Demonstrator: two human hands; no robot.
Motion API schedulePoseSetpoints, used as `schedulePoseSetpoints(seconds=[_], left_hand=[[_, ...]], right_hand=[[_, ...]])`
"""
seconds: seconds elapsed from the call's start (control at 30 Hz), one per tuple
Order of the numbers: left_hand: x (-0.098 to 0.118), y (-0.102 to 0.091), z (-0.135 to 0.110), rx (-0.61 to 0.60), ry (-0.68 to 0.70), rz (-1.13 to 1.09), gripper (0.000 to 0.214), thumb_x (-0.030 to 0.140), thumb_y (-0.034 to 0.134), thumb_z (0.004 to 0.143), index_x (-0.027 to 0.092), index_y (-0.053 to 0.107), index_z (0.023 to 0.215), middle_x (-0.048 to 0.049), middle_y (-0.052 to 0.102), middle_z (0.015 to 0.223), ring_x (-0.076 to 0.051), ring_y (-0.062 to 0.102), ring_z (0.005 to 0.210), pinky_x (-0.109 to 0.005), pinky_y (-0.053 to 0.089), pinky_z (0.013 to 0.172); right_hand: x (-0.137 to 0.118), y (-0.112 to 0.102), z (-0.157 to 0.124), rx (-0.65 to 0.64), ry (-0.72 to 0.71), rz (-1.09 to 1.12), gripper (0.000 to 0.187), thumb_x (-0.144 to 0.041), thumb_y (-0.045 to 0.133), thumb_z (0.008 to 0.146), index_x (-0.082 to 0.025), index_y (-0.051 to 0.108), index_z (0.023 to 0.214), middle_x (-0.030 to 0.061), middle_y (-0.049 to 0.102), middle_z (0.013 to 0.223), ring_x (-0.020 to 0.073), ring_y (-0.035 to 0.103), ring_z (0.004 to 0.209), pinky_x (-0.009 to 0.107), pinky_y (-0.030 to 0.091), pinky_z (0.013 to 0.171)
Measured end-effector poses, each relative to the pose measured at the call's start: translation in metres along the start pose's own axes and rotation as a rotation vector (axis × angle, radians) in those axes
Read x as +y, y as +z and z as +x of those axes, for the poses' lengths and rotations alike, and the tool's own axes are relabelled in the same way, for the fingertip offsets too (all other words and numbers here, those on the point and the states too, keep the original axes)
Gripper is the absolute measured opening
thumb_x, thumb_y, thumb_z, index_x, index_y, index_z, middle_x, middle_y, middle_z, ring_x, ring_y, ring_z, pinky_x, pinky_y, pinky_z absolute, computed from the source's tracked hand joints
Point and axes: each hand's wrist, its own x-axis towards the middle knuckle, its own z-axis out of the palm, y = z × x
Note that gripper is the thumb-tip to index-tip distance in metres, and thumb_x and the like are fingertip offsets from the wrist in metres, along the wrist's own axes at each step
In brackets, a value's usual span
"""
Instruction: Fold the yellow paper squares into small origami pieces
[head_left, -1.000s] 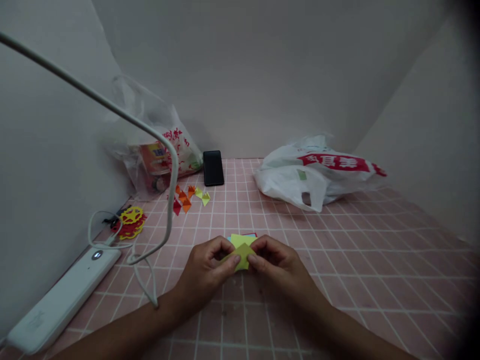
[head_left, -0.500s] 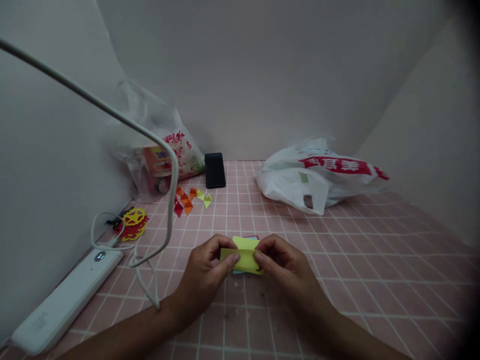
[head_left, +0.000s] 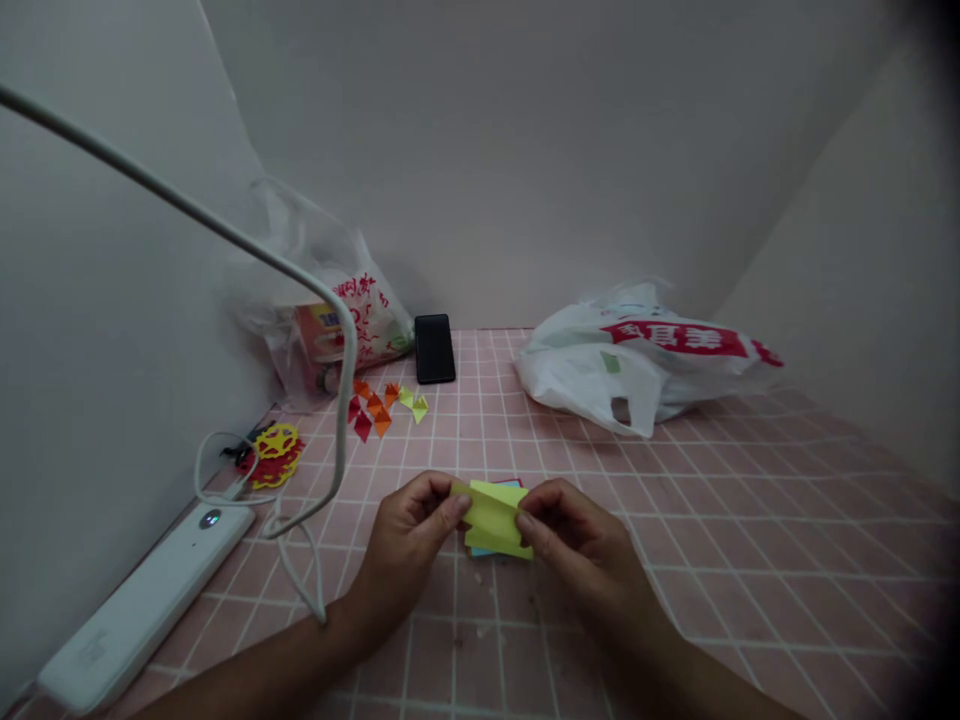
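My left hand [head_left: 414, 530] pinches the left end of a yellow sheet of paper [head_left: 491, 512] between thumb and fingers. At the sheet's right end, my right hand [head_left: 583, 535] has its thumb and fingers closed on it. The strip between the hands slants, its left end higher. Right below lies a small stack of coloured paper [head_left: 487, 553], with yellow on top and blue and red edges peeking out. My fingers hide parts of both. Farther off, to the left, are several small folded paper pieces [head_left: 382, 420] in red, orange and yellow.
A white power strip [head_left: 150, 605] and its looped cable [head_left: 304, 580] lie at left, near yellow and red cut-out shapes [head_left: 277, 441]. A black phone [head_left: 435, 349] stands between two plastic bags [head_left: 364, 310] [head_left: 577, 365] at the back. A thick cable [head_left: 217, 227] crosses the upper left.
The yellow sheet has tilted, its left end now higher, with my left hand slightly raised along it. Both hands keep their pinch. The whole view has shifted a little.
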Motion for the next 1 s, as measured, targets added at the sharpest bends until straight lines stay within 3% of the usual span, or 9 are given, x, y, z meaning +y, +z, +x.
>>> schedulePoseSetpoints(seconds=[0.13,0.23,0.4,0.47,0.57,0.7,1.0], left_hand=[[-0.002,-0.002,0.002,-0.017,-0.027,0.034,0.016,0.029,0.07,0.079,0.014,0.066,0.076,0.0004,0.063,0.066,-0.012,0.057,0.063,-0.022,0.047,0.061],[-0.003,-0.002,0.002,-0.069,-0.04,0.027,0.018,0.031,0.069,0.079,0.014,0.065,0.075,0.0003,0.062,0.065,-0.012,0.057,0.062,-0.024,0.047,0.061],[-0.003,-0.001,0.001,-0.077,-0.089,0.009,0.02,0.033,0.071,0.078,0.014,0.067,0.084,-0.0009,0.064,0.072,-0.013,0.058,0.065,-0.025,0.048,0.062],[-0.004,-0.001,0.002,-0.091,-0.097,0.041,0.021,0.034,0.069,0.079,0.014,0.066,0.078,-0.0012,0.064,0.07,-0.013,0.058,0.065,-0.026,0.047,0.063],[-0.003,-0.002,0.003,-0.065,-0.062,0.089,0.023,0.034,0.065,0.081,0.014,0.063,0.069,-0.0003,0.061,0.064,-0.014,0.057,0.064,-0.026,0.046,0.064],[0.0,-0.004,0.003,-0.047,-0.009,0.114,0.022,0.033,0.061,0.085,0.015,0.063,0.073,0.0008,0.059,0.067,-0.013,0.055,0.065,-0.025,0.046,0.065],[0.004,-0.004,0.001,-0.177,0.066,0.257,0.025,0.033,0.052,0.092,0.016,0.058,0.075,0.0011,0.054,0.069,-0.014,0.052,0.067,-0.025,0.043,0.064]], right_hand=[[0.001,0.001,0.003,-0.066,0.049,0.02,0.012,-0.031,0.06,0.086,-0.02,0.057,0.083,-0.0003,0.056,0.075,0.0143,0.051,0.068,0.026,0.038,0.061],[-0.002,0.001,0.004,-0.11,0.092,0.007,0.016,-0.031,0.059,0.085,-0.019,0.056,0.076,-0.0013,0.053,0.07,0.0134,0.047,0.064,0.026,0.035,0.058],[-0.008,0.001,0.003,-0.039,0.109,0.031,0.021,-0.033,0.059,0.085,-0.019,0.055,0.07,-0.0015,0.052,0.068,0.013,0.046,0.063,0.025,0.035,0.057],[-0.008,0.001,0.003,-0.007,0.121,0.056,0.022,-0.034,0.06,0.085,-0.019,0.055,0.07,-0.0017,0.053,0.066,0.013,0.046,0.062,0.025,0.035,0.057],[-0.003,0.003,0.004,-0.024,0.148,0.094,0.024,-0.034,0.061,0.084,-0.019,0.052,0.068,-0.0027,0.051,0.064,0.0123,0.045,0.059,0.024,0.033,0.055],[0.002,0.005,0.004,-0.137,0.196,0.112,0.026,-0.031,0.063,0.082,-0.019,0.048,0.065,-0.0036,0.049,0.062,0.011,0.041,0.056,0.024,0.031,0.053],[-0.005,0.003,0.003,-0.19,0.118,0.086,0.023,-0.036,0.06,0.087,-0.017,0.058,0.073,0.0009,0.055,0.074,0.0141,0.048,0.069,0.026,0.037,0.063]])
